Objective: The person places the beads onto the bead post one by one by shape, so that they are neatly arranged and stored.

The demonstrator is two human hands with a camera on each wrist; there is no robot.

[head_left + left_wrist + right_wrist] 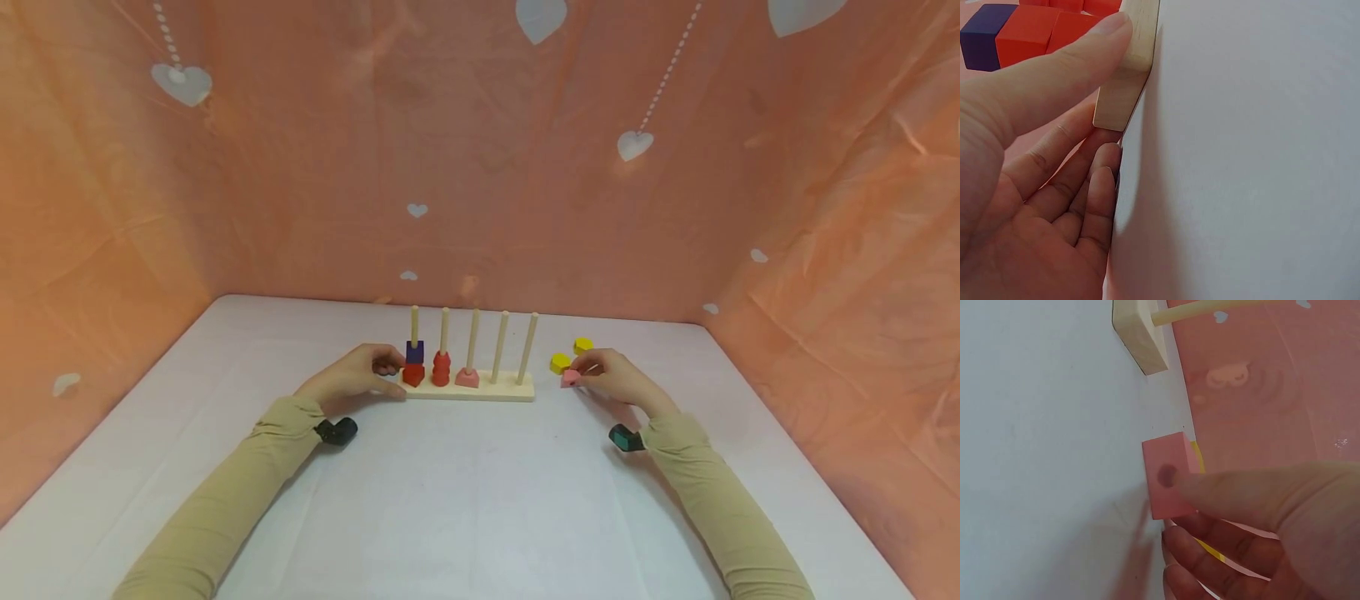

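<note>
My left hand (354, 372) grips the left end of a wooden peg stand (480, 395), its thumb on the front side and its fingers behind. Five upright pegs rise from the stand. The leftmost peg bears a dark blue block (415, 353) above red blocks (413, 376); red rounded beads (442, 369) are stacked on the second, and one pink block (467, 380) sits at the foot of the third. To the right of the stand, my right hand (617, 379) pinches another pink block (1159, 494) with a hole in its face, low over the table.
Two yellow hexagonal blocks (560, 363) lie just beyond my right fingers. The white table (465, 500) ends at an orange cloth backdrop (480, 167) with pale hearts. A dark wrist camera (337, 432) hangs below each sleeve.
</note>
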